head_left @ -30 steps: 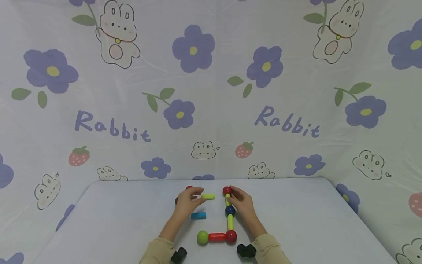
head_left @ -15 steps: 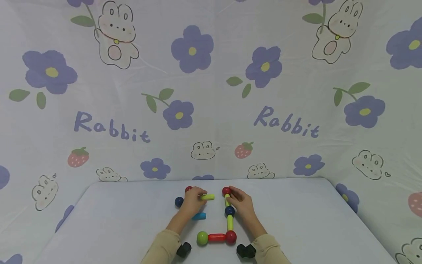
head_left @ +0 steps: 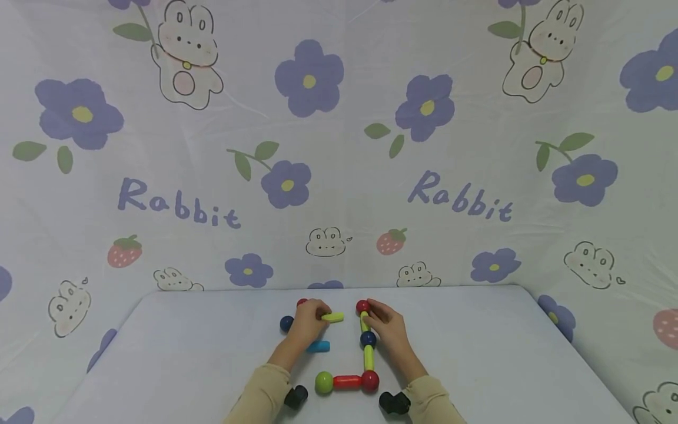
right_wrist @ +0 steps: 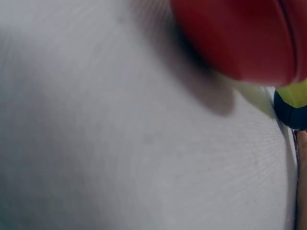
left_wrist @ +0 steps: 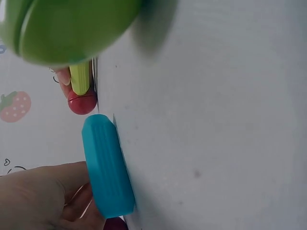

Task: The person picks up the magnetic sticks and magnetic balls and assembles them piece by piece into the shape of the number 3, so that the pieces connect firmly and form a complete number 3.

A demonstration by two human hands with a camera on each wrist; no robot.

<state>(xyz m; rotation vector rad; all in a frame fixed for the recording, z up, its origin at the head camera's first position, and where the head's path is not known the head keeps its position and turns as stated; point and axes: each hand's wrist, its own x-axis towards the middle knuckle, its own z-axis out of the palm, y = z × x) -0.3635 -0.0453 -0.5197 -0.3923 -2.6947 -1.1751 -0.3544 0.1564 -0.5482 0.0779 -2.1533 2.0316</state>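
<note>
My left hand (head_left: 308, 324) pinches the left end of a loose yellow-green stick (head_left: 333, 317) near the back of the table. My right hand (head_left: 390, 325) grips the far end of a ball-and-stick building toy, its fingers at the red ball (head_left: 362, 306) and the yellow-green stick (head_left: 364, 321) below. From there the toy runs through a navy ball (head_left: 368, 339) and another yellow-green stick (head_left: 369, 358) to a red corner ball (head_left: 369, 381). A red stick (head_left: 347, 382) joins that corner to a green ball (head_left: 324, 382). In the left wrist view the left hand (left_wrist: 43, 191) is partly behind a blue stick (left_wrist: 108, 167).
The blue stick (head_left: 319, 346) lies loose beside the left wrist. A navy ball (head_left: 286, 323) and a partly hidden red ball (head_left: 302, 302) sit left of that hand. Behind the white table (head_left: 477, 353) hangs a printed rabbit cloth (head_left: 365, 176). Black wrist cameras (head_left: 394, 403) sit low over the table.
My left hand has moved slightly right and its fingers have closed on the loose yellow-green stick, uncovering the navy ball at left. The right hand and the joined toy stay nearly still.
</note>
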